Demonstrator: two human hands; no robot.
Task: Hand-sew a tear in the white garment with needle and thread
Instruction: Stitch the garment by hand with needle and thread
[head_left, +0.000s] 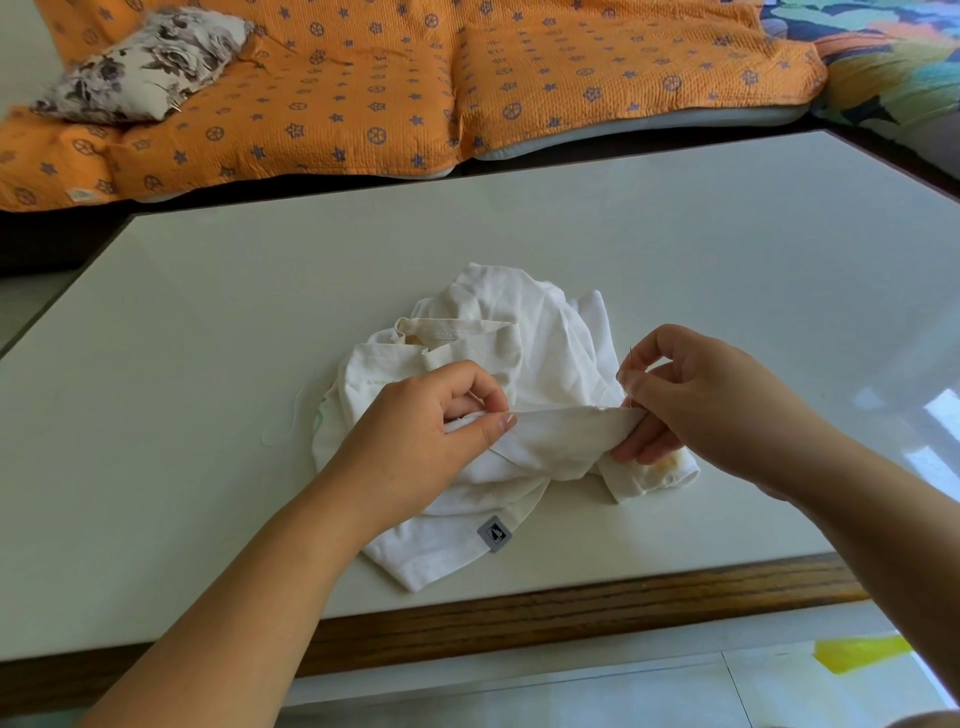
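Note:
A crumpled white garment (540, 332) lies in the middle of the pale table (208, 322), with a small grey label (494, 532) near its front hem. My left hand (431, 431) pinches a raised fold of the cloth between thumb and fingers. My right hand (691, 395) holds the other end of that fold with its lower fingers, while its thumb and forefinger grip a thin needle (630, 358) that points up just above the cloth. A faint white thread (291, 421) trails on the table left of the garment.
The table has a wooden front edge (571, 613). Behind it is a sofa with an orange patterned cover (415, 88) and a floral cushion (145, 62). A yellow object (862, 652) lies on the floor at lower right.

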